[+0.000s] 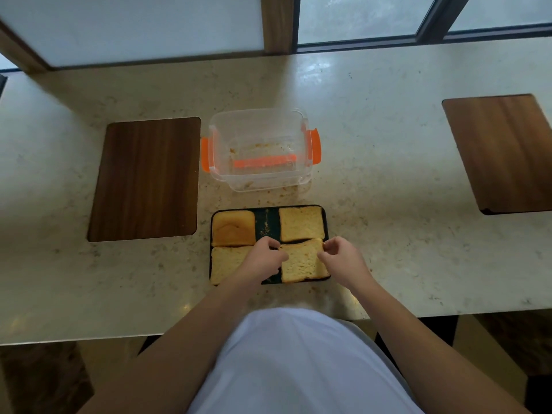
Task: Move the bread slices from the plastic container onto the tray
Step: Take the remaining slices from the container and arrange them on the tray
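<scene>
A dark tray (pixel 267 222) lies on the counter in front of me with bread slices in its four corners. A crust-end slice (pixel 233 228) sits far left, a pale slice (pixel 301 224) far right, and another slice (pixel 224 262) near left. My left hand (pixel 263 258) and my right hand (pixel 343 261) both pinch the far edge of the near-right slice (pixel 301 264), which rests on the tray, overhanging its near edge a little. The clear plastic container (pixel 260 150) with orange clips stands just beyond the tray, holding only crumbs.
A dark wooden board (pixel 146 179) lies to the left of the container, and another wooden board (pixel 501 153) at the far right. Crumbs are scattered on the marble counter (pixel 388 204) between the container and the tray. Windows run along the back.
</scene>
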The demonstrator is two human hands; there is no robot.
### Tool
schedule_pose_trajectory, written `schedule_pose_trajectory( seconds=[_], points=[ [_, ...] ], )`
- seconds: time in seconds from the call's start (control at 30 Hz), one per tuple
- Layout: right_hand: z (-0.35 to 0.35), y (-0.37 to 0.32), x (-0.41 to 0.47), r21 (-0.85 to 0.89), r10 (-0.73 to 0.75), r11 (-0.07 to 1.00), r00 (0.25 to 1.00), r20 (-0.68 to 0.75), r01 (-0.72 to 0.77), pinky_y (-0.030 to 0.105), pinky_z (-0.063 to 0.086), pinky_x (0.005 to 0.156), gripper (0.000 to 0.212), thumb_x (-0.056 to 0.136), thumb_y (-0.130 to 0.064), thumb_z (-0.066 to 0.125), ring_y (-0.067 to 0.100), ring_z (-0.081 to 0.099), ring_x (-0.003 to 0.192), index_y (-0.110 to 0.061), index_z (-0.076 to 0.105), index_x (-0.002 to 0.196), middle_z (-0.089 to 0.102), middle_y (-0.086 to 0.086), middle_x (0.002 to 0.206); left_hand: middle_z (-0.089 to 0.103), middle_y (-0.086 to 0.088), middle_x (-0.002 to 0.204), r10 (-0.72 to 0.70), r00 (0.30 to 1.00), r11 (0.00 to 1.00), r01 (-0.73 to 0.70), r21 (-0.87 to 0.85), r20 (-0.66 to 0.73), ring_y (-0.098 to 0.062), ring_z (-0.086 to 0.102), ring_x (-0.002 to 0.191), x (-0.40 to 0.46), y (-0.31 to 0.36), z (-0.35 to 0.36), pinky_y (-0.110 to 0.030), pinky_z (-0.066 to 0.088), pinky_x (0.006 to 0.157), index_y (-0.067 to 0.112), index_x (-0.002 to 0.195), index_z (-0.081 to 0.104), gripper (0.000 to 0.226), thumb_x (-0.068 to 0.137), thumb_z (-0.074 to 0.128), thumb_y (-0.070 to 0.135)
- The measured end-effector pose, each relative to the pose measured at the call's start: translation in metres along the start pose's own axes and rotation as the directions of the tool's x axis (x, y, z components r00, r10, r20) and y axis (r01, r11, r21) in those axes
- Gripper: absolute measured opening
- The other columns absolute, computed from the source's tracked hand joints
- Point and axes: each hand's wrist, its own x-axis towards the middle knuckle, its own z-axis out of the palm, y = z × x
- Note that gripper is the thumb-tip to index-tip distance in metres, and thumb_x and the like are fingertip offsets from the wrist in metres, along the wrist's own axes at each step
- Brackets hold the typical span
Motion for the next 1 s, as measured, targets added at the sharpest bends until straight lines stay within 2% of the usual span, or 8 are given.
schedule_pose_trajectory(
  seconds=[0.17,0.3,0.43,0.6,0.73,0.8,0.9,1.0],
  points=[
    [-0.002,0.004,0.000,-0.130,-0.044,0.991,0.999,-0.009,0.042,0.029,0.050,0.076,0.034,0.092,-0.027,0.061,0.016,0.063,0.095,-0.015,0.065,0.124,0.067,0.003,0.114,0.057,-0.005,0.112,0.018,1.000,0.999,-0.018,-0.035,0.010,-0.020,0.061,0.099,0.002,0.002,0.003,-0.039,0.056,0.087,0.020,0.114,0.052,0.028,0.089,0.065,0.017],
    [-0.003,0.004,-0.003,-0.174,-0.058,0.983,0.998,0.018,0.060,0.037,0.055,0.076,0.035,0.092,-0.027,0.058,0.021,0.067,0.093,-0.013,0.066,0.122,0.071,0.005,0.104,0.058,-0.005,0.110,0.023,1.000,0.999,-0.023,-0.034,-0.004,-0.019,0.060,0.099,0.003,0.002,0.004,-0.040,0.056,0.086,0.020,0.114,0.054,0.027,0.089,0.065,0.017],
    [-0.001,0.005,-0.005,-0.179,-0.056,0.982,0.998,0.000,0.055,0.028,0.048,0.066,0.038,0.091,-0.029,0.058,0.013,0.061,0.086,-0.015,0.061,0.126,0.063,-0.004,0.098,0.061,-0.004,0.105,0.036,0.999,0.999,-0.036,-0.004,0.012,-0.019,0.063,0.096,0.003,0.001,0.004,-0.042,0.057,0.086,0.020,0.116,0.054,0.029,0.090,0.064,0.018],
    [0.002,0.002,-0.010,-0.318,-0.098,0.943,0.995,0.014,0.097,0.043,0.059,0.072,0.033,0.087,-0.027,0.056,0.023,0.066,0.085,-0.007,0.065,0.112,0.069,0.008,0.099,0.058,-0.001,0.111,0.089,0.995,0.995,-0.091,0.043,0.052,-0.017,0.062,0.096,0.003,0.001,0.004,-0.040,0.057,0.085,0.021,0.119,0.054,0.031,0.089,0.064,0.022],
    [0.003,-0.002,-0.013,-0.459,-0.098,0.881,0.993,0.063,0.116,0.036,0.054,0.067,0.022,0.090,-0.031,0.051,0.017,0.056,0.077,-0.013,0.060,0.098,0.054,0.005,0.098,0.060,-0.001,0.109,0.138,0.989,0.986,-0.142,0.091,0.056,-0.018,0.063,0.095,-0.001,-0.001,0.003,-0.044,0.056,0.086,0.021,0.118,0.056,0.028,0.090,0.061,0.024],
    [0.003,-0.008,-0.013,-0.477,-0.079,0.873,0.995,0.065,0.101,0.035,0.053,0.067,0.024,0.091,-0.033,0.052,0.018,0.056,0.081,-0.014,0.057,0.105,0.051,0.006,0.107,0.063,0.001,0.105,0.232,0.973,0.967,-0.229,0.114,-0.016,-0.015,0.063,0.094,-0.004,-0.002,-0.002,-0.040,0.057,0.083,0.021,0.116,0.058,0.024,0.091,0.059,0.023],
    [0.004,-0.032,-0.002,-0.362,-0.123,0.921,0.990,0.074,0.141,0.034,0.052,0.074,0.052,0.093,-0.036,0.054,0.017,0.058,0.090,-0.012,0.048,0.139,0.046,0.008,0.133,0.063,0.008,0.096,0.354,0.910,0.931,-0.319,0.179,-0.217,-0.003,0.058,0.083,-0.007,-0.006,-0.025,-0.019,0.047,0.064,0.020,0.114,0.061,0.022,0.092,0.058,0.018],
    [0.019,-0.066,0.014,-0.261,-0.180,0.941,0.972,0.154,0.216,0.034,0.051,0.085,0.058,0.095,-0.040,0.056,0.018,0.059,0.104,-0.016,0.045,0.146,0.045,0.005,0.142,0.063,0.003,0.099,0.373,0.844,0.918,-0.278,0.282,-0.385,-0.008,0.057,0.082,-0.005,-0.015,-0.060,-0.021,0.043,0.069,0.013,0.119,0.061,0.027,0.092,0.058,0.015]
  ],
)
